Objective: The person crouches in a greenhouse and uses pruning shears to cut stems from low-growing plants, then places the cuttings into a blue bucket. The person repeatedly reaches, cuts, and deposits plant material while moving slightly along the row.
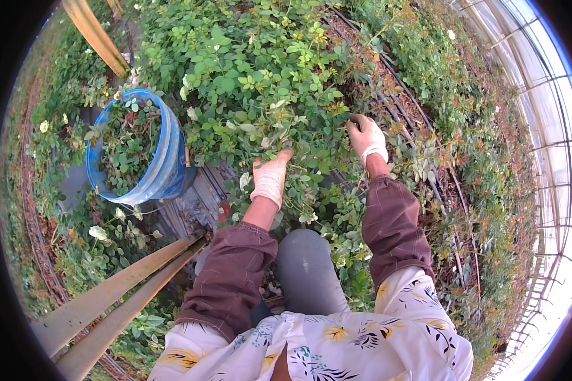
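Observation:
My left hand (270,177), in a pale knit glove, reaches into the rose foliage, its fingers partly hidden by leaves and cut or loose-looking stems. My right hand (366,135), gloved too, is at the right side of the leafy rose bush (233,71), thumb and fingers curled near some leaves; whether a stem lies between them cannot be told. A blue plastic bucket (171,143) with leafy cuttings (128,157) inside stands to the left of my left hand. White rose blooms (97,232) show among the leaves.
Bent yellowish poles (119,285) run up from the lower left, and another curved one (95,35) is at the top left. Black irrigation tubes (403,85) lie along the bed at right. Dark ground sheeting (190,200) shows beside the bucket. A greenhouse wall (548,95) curves along the right.

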Demonstrator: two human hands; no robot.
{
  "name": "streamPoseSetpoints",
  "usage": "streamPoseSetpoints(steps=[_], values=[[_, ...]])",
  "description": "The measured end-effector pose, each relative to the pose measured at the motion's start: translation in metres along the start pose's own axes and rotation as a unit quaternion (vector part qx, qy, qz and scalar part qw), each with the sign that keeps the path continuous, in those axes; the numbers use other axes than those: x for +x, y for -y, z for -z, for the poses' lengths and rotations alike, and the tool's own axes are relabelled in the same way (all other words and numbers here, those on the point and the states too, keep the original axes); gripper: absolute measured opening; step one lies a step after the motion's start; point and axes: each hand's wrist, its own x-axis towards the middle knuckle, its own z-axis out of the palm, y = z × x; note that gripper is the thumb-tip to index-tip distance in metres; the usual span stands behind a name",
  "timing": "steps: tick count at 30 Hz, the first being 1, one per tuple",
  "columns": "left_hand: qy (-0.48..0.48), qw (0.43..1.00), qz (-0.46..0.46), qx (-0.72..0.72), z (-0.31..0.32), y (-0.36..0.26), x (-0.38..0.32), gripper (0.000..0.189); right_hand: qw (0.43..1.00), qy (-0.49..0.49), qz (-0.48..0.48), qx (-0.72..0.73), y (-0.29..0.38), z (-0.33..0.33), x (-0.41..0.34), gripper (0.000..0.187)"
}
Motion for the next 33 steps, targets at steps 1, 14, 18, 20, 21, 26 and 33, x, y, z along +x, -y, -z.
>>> streamPoseSetpoints(steps=[1, 14, 18, 20, 21, 26, 33], values=[[-0.033, 0.998, -0.002, -0.049, -0.017, 0.009, 0.011, 0.039, 0.999, 0.000, 0.006, -0.041, 0.005, -0.008, 0.016, 0.036], [0.176, 0.983, 0.026, 0.042, -0.082, -0.004, 0.064, 0.060, 0.922, 0.201, 0.026, -0.330, 0.007, -0.054, 0.050, 0.026], [0.097, 0.946, 0.217, -0.219, -0.119, -0.014, 0.062, 0.058, 0.934, 0.179, 0.035, -0.308, -0.016, -0.058, 0.039, 0.028], [0.061, 0.944, 0.220, -0.236, -0.170, 0.026, 0.095, 0.060, 0.949, 0.148, 0.056, -0.274, -0.008, -0.076, 0.046, 0.028], [0.062, 0.953, 0.198, -0.220, -0.180, 0.026, 0.098, 0.059, 0.953, 0.143, 0.023, -0.264, -0.012, -0.075, 0.045, 0.029], [0.068, 0.906, 0.152, -0.389, -0.212, 0.024, 0.106, 0.054, 0.982, -0.010, -0.183, 0.046, -0.041, -0.079, 0.073, 0.034], [0.101, 0.990, -0.103, 0.007, -0.145, 0.028, 0.075, 0.032, 0.972, 0.097, -0.067, -0.205, 0.018, -0.061, 0.043, 0.043]])
